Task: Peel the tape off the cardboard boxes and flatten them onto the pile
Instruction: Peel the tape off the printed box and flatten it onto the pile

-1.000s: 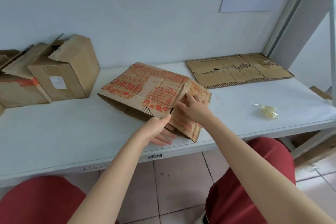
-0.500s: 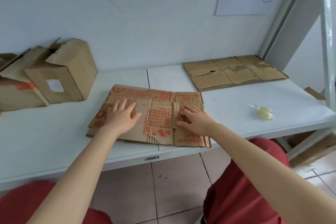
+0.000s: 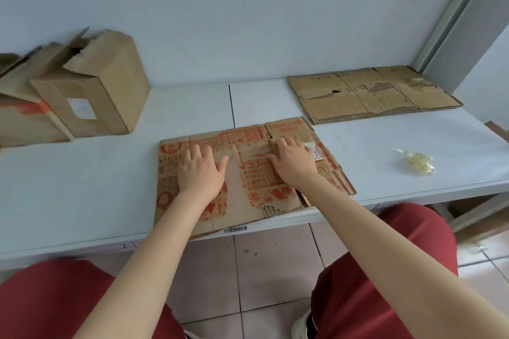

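My left hand (image 3: 201, 170) and right hand (image 3: 292, 165) lie palm-down on a red-printed cardboard box (image 3: 239, 190), fingers straight and slightly spread, pressing and gripping nothing. The box lies collapsed on the white shelf (image 3: 82, 187) directly before me, its near edge reaching past the shelf's front lip. The pile of flattened cardboard (image 3: 371, 93) sits at two o'clock from it, well apart. A wad of peeled tape (image 3: 416, 161) lies at three o'clock, and standing boxes (image 3: 102, 85) wait at ten o'clock. To flatten well, I judge I should push firmly along the creases until no flap springs up. Only then should I carry the sheet to the pile.
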